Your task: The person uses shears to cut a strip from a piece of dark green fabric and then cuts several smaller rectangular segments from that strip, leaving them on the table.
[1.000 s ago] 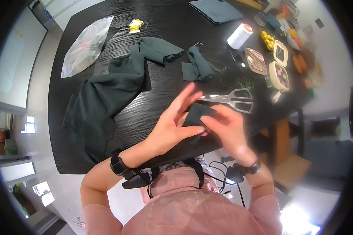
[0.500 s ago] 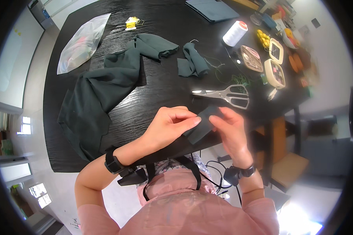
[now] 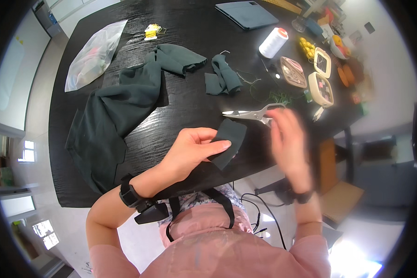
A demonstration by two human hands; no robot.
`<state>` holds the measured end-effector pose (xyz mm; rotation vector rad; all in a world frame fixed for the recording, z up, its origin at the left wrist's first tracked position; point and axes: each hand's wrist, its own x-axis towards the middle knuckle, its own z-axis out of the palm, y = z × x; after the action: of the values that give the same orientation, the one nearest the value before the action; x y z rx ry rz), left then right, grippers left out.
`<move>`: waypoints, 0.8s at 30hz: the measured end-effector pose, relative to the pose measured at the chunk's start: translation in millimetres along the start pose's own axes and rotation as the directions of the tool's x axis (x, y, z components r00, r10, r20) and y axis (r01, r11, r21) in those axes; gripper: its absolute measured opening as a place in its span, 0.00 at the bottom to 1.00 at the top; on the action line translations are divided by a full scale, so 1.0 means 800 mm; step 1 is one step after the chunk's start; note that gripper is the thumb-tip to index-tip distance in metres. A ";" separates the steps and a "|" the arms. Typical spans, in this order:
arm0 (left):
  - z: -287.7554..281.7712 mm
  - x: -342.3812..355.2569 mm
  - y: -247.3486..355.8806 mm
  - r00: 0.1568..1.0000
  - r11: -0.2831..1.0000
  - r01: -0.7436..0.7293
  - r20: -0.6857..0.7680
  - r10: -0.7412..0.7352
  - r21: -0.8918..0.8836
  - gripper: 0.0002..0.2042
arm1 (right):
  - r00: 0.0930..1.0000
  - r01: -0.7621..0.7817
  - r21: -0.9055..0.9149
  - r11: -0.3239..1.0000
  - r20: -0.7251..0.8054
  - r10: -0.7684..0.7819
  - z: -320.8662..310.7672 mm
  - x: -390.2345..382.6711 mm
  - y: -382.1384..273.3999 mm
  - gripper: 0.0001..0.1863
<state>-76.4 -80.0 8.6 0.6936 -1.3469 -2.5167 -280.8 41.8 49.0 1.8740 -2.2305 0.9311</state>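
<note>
A small dark green fabric piece (image 3: 230, 134) is pinched between the thumb and fingers of my left hand (image 3: 190, 150), above the table's near edge. My right hand (image 3: 289, 141) is at the handles of the silver scissors (image 3: 252, 115), partly covering them. Motion smears its fingers, so whether they grip the handles does not show. The scissors' blades point left, just beyond the fabric piece. On the left spreads a large dark green cloth (image 3: 120, 106), crumpled. A smaller folded strip of the same cloth (image 3: 224, 76) lies past the scissors.
A white thread spool (image 3: 273, 42), a sewing kit case (image 3: 323, 88), a pink-lidded tin (image 3: 293, 72) and tangled green thread (image 3: 280, 97) sit at the right. Farther back are yellow thread (image 3: 152, 32), a clear plastic bag (image 3: 95, 58) and a grey-blue tablet case (image 3: 248, 15).
My right hand has let go of the fabric piece and moved right and away from me to the scissors' handles. The left hand still holds the piece, now less covered.
</note>
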 end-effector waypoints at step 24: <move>-0.003 0.004 -0.001 0.995 0.976 -0.093 0.006 0.096 -0.195 0.11 | 0.976 -0.176 0.673 0.719 0.215 0.039 0.036 0.013 -0.042 0.13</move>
<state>-77.7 -82.6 5.7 0.5583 -1.0907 -2.5376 -243.6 16.3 43.8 2.1750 -2.3018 1.9067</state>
